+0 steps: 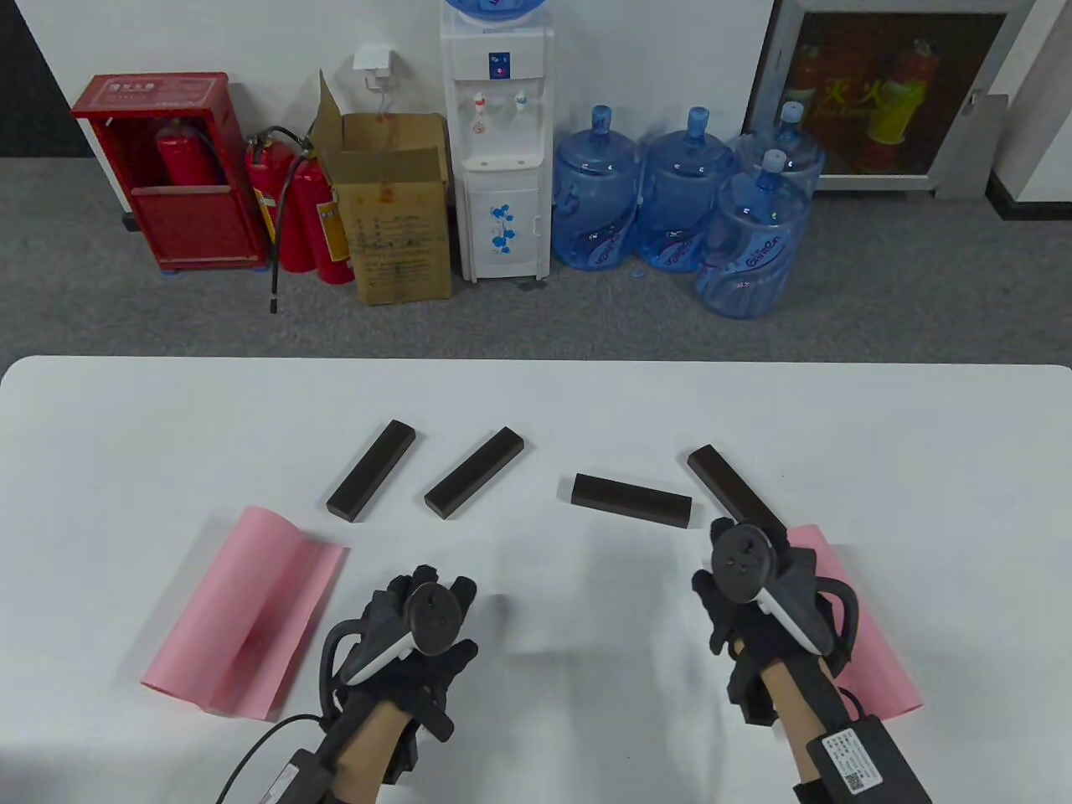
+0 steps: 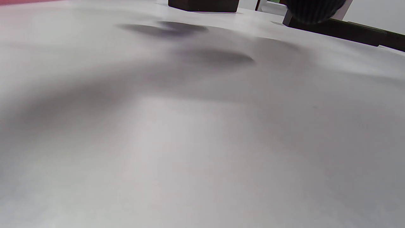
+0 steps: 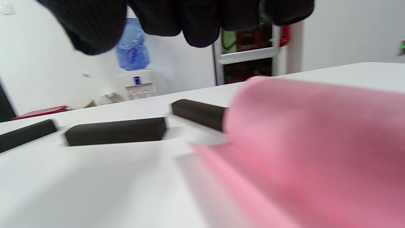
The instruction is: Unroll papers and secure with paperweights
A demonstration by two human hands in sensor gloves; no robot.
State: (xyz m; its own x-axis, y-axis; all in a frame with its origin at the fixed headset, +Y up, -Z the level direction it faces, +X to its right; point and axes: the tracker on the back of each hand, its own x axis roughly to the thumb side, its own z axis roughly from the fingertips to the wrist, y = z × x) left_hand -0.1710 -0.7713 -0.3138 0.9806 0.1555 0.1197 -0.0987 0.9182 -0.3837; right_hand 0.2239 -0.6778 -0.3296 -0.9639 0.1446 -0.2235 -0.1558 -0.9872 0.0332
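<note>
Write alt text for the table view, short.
Two gloved hands, left hand and right hand, hover low over a white table, holding nothing. Four dark paperweights lie in a row beyond them, with a curled pink paper at each side.

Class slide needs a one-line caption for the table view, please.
Two gloved hands, left hand and right hand, hover between two curled pink papers below four dark paperweights.
</note>
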